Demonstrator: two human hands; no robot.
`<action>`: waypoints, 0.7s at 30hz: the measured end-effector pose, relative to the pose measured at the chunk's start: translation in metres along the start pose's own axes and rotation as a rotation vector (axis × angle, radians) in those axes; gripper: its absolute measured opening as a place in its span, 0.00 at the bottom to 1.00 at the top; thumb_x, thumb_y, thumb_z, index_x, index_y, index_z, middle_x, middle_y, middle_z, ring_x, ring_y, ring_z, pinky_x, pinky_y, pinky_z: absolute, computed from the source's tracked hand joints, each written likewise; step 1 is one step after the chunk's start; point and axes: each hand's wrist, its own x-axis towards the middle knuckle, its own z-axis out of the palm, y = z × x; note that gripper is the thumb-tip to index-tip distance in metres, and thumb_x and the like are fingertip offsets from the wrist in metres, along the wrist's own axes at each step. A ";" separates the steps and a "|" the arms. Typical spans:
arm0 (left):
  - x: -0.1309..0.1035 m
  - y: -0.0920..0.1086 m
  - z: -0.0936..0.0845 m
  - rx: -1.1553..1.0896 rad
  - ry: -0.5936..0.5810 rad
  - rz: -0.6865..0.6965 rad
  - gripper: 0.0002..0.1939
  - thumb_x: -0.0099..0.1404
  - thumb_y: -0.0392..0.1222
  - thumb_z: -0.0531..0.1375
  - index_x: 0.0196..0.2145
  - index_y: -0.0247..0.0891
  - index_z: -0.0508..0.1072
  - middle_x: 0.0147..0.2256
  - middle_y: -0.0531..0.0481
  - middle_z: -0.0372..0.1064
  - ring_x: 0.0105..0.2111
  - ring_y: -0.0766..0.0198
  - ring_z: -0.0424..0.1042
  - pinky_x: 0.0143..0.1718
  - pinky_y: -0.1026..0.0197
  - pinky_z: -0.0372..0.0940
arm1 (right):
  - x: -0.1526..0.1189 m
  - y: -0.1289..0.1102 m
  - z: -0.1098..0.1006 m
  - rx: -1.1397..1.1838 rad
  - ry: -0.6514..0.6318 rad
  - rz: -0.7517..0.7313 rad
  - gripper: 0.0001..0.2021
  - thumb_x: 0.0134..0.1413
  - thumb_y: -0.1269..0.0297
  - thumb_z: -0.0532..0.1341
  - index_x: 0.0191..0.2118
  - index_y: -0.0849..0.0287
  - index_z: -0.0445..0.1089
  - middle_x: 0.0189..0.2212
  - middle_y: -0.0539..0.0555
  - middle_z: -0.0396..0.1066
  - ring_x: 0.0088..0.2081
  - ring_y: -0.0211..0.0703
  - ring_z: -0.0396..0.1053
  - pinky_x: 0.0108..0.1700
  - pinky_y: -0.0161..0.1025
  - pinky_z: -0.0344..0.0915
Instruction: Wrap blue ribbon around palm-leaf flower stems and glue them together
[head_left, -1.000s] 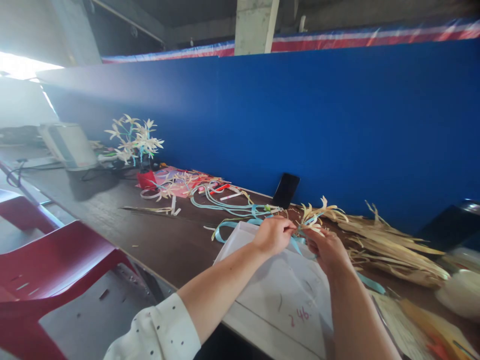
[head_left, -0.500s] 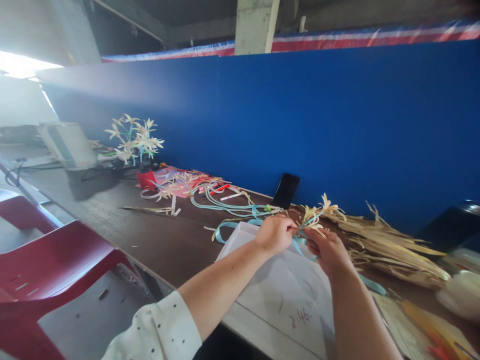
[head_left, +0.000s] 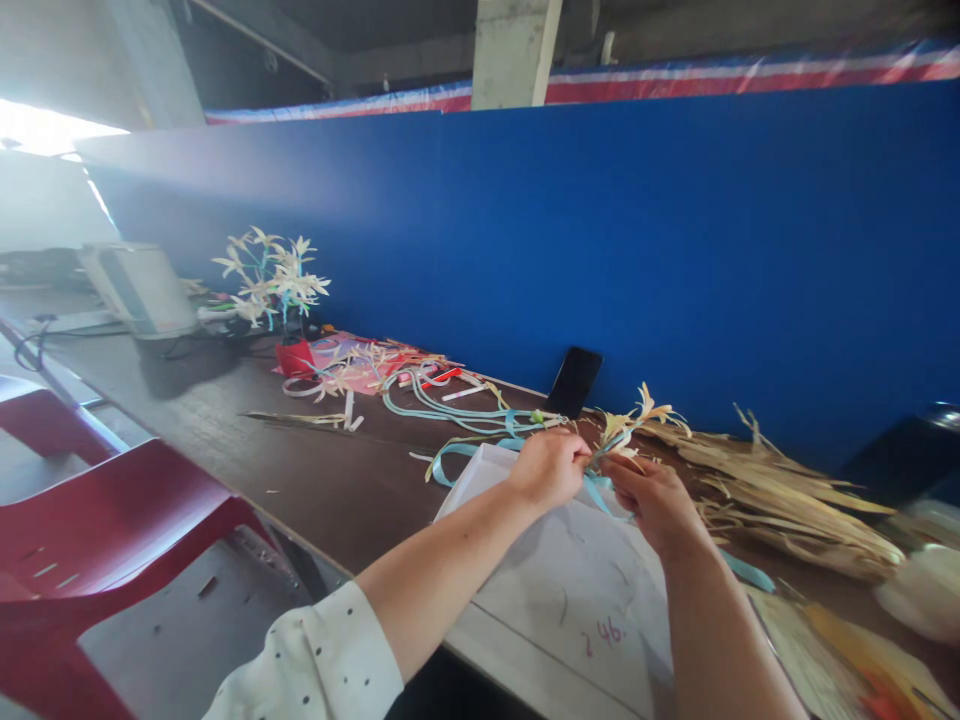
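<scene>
Between my two hands, over a white box lid (head_left: 555, 590) with writing on it, is a stem of pale handmade flowers (head_left: 626, 430). My left hand (head_left: 551, 465) pinches the stem's lower end. Close beside it, my right hand (head_left: 652, 495) is closed on the same stem just under the blossoms. A light blue ribbon (head_left: 596, 492) hangs at the fingers, and more of it (head_left: 450, 465) loops over the lid's far left corner. The fingertips partly hide the stem where they grip it.
A black phone (head_left: 575, 380) leans against the blue partition (head_left: 675, 250). Dried husks (head_left: 787, 490) lie to the right. Left are coiled pale blue cords (head_left: 420, 405), paper scraps, a red pot (head_left: 294, 358) with similar flowers, and a white appliance (head_left: 139, 290). Red chairs (head_left: 135, 530) stand along the table's near edge.
The flower stem has tilted slightly, and my right hand's fingers have shifted a little left toward my left hand. Both hands keep their hold.
</scene>
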 end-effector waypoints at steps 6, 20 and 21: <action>-0.001 -0.001 0.002 0.054 0.032 0.069 0.10 0.60 0.35 0.53 0.28 0.36 0.74 0.31 0.48 0.72 0.33 0.63 0.69 0.36 0.64 0.62 | 0.001 0.001 0.001 0.016 0.013 0.015 0.13 0.34 0.57 0.70 0.23 0.61 0.71 0.13 0.45 0.54 0.17 0.30 0.45 0.19 0.35 0.40; -0.002 0.003 0.000 0.127 0.087 0.128 0.09 0.59 0.33 0.52 0.26 0.36 0.71 0.28 0.48 0.68 0.31 0.64 0.67 0.34 0.64 0.60 | 0.003 0.002 0.006 0.106 0.019 0.025 0.13 0.32 0.58 0.71 0.24 0.61 0.73 0.14 0.45 0.57 0.16 0.29 0.45 0.19 0.35 0.39; -0.002 0.003 0.001 0.115 0.096 0.113 0.09 0.60 0.34 0.52 0.26 0.36 0.71 0.28 0.48 0.68 0.31 0.64 0.67 0.34 0.64 0.60 | 0.003 0.002 0.007 0.110 0.025 0.024 0.13 0.31 0.58 0.71 0.25 0.61 0.73 0.14 0.45 0.58 0.16 0.29 0.45 0.19 0.35 0.39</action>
